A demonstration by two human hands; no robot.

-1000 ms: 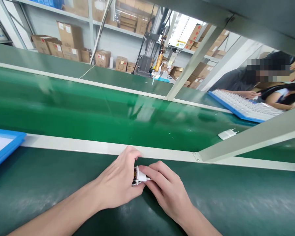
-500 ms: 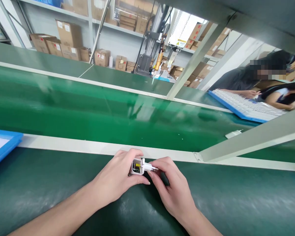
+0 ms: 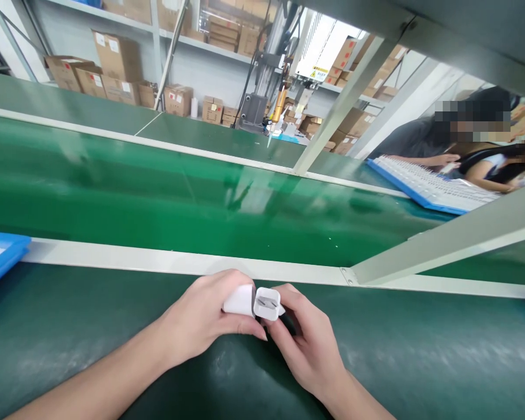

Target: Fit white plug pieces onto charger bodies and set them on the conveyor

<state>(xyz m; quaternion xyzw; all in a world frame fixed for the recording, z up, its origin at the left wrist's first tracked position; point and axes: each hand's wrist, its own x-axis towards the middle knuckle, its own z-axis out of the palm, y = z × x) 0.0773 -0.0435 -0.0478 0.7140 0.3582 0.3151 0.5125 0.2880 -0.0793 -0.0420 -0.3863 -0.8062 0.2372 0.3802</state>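
Left hand [image 3: 199, 321] and right hand [image 3: 308, 344] together, clamped on white plug-charger housing [image 3: 240, 299], over near green mat [image 3: 70, 332], just short of white rail [image 3: 179, 259]. Long axis roughly left-right; square end cap [image 3: 267, 304] at right end, face up. Grip seems to keep cap aligned with housing. Dark object [image 3: 290, 322] under right fingers, unclear. Blue-framed tray [image 3: 13, 259] near left.

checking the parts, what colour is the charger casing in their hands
White; the charger casing shows best in the head view.

Two hands [image 3: 196, 318] — one white charger [image 3: 254, 302] — two blue trays [image 3: 402, 194].
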